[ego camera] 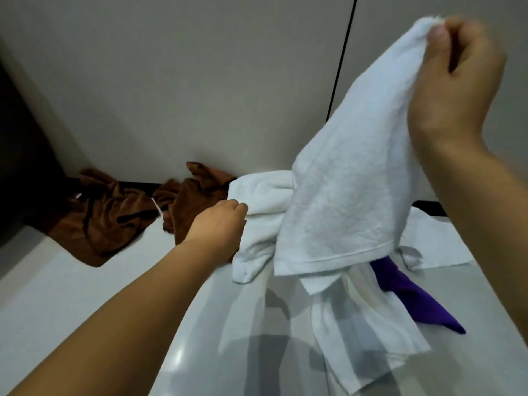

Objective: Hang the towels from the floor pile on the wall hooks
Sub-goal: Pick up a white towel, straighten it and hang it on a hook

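Observation:
A white towel (348,155) hangs in the air at the right. My right hand (457,81) pinches its top corner high up. The towel's lower part bunches to the left, where my left hand (220,227) grips it. Below it, thinner white cloths (357,324) and a purple towel (411,298) lie on the pale glossy floor (85,295). Two crumpled brown towels (105,215) (194,195) lie on the floor against the wall. No wall hooks show in this view.
A plain grey wall (200,81) rises behind the pile, with a black vertical seam (343,52) at the right. A dark opening (20,167) lies at the far left. Another white cloth (440,241) is spread flat at the right.

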